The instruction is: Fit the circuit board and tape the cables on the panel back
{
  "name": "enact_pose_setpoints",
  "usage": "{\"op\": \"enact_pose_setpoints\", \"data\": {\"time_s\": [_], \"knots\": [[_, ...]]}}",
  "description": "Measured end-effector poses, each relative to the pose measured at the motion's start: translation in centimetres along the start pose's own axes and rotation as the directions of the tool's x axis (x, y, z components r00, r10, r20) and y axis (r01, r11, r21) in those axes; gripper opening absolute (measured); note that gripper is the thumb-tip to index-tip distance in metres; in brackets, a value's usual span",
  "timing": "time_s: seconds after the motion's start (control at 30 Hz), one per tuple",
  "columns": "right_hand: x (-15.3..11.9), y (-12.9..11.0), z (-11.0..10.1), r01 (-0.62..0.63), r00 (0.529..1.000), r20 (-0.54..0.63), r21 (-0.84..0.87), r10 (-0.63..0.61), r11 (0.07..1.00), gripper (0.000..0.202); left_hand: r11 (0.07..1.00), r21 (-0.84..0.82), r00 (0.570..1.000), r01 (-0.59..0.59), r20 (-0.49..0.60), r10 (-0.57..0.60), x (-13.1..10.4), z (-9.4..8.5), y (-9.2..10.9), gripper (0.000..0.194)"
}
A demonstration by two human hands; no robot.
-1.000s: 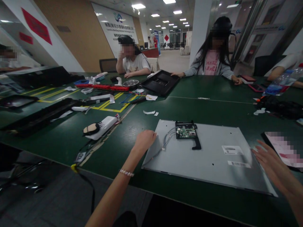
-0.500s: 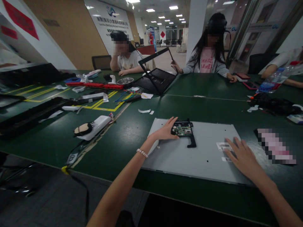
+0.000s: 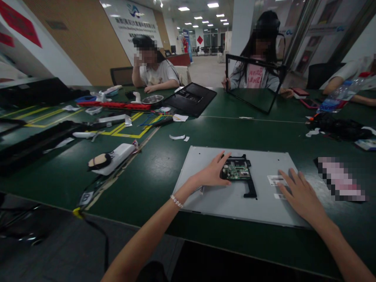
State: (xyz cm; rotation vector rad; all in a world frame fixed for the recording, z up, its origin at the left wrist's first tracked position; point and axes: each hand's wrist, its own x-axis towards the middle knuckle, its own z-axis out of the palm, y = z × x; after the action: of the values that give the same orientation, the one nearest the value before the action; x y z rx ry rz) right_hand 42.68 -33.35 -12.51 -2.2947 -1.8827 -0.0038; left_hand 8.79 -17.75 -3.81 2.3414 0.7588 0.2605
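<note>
A flat grey metal panel (image 3: pixel 211 201) lies on the green table before me. On it rests a green circuit board (image 3: pixel 237 171) in a black bracket (image 3: pixel 250 188). My left hand (image 3: pixel 214 172), with a beaded bracelet at the wrist, is at the board's left edge, thumb and fingers spread around that side. Near the panel's right edge, my right hand (image 3: pixel 299 195) lies flat with fingers apart, beside two white labels (image 3: pixel 276 180).
A pink and black item (image 3: pixel 340 180) lies right of the panel. To the left are a white device (image 3: pixel 116 158) and a long black casing (image 3: pixel 38 143). Across the table, a person holds a black frame (image 3: pixel 249 102); another sits by a black panel (image 3: pixel 190 98).
My left hand and the board with its bracket have moved right and slightly toward me on the panel. Across the table, the person has lifted the black frame away from the black panel.
</note>
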Motion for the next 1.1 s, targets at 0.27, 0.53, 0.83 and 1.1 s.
{"op": "enact_pose_setpoints", "data": {"time_s": [0.27,0.53,0.83,1.1], "knots": [[-0.1,0.2,0.0,0.018,1.000,0.013,0.066,-0.018,0.998,0.062,0.932,0.193,0.944,0.308,-0.182,-0.274,-6.7,-3.4,-4.0,0.092],[4.1,-4.3,-4.2,0.283,0.946,0.048,0.365,-0.321,0.887,0.081,0.813,0.467,0.936,0.347,-0.232,-0.266,-9.7,-1.6,-5.6,0.070],[9.1,-11.0,-3.9,0.429,0.830,0.025,0.609,-0.557,0.667,0.099,0.753,0.528,0.917,0.392,-0.293,-0.272,-9.6,-1.1,-5.0,0.064],[7.0,-10.3,-2.6,0.432,0.867,-0.031,0.546,-0.498,0.718,0.097,0.782,0.486,0.919,0.390,-0.259,-0.297,-9.8,-1.7,-4.8,0.063]]}}
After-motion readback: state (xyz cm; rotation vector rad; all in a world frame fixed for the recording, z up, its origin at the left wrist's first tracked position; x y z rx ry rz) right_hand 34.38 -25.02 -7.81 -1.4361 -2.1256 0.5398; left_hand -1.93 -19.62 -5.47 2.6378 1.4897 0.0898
